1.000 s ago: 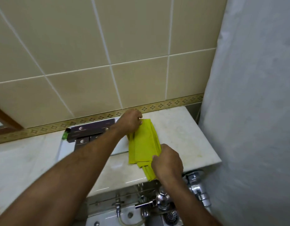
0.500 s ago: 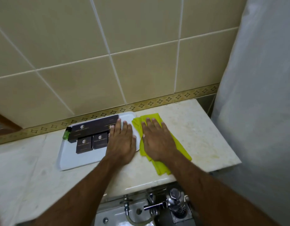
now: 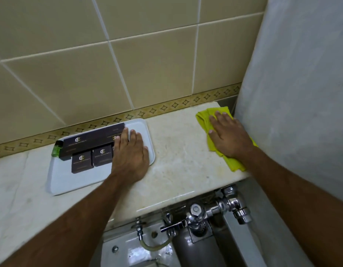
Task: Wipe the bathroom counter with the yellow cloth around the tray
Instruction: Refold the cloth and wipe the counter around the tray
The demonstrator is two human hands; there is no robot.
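Dark boxes (image 3: 93,151) in white tray (image 3: 57,186)

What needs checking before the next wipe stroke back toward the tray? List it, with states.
1. Right hand flat on the yellow cloth: ok.
2. Cloth lies on the counter, at its far right end by the grey wall: ok, though a fold hangs near the front edge.
3. Left hand presses on the tray to steady it: ok.
4. Dark boxes and green bottle sit inside the tray: ok.
5. Counter between cloth and tray free of objects: ok.
6. Counter under the tray clean: cannot tell.
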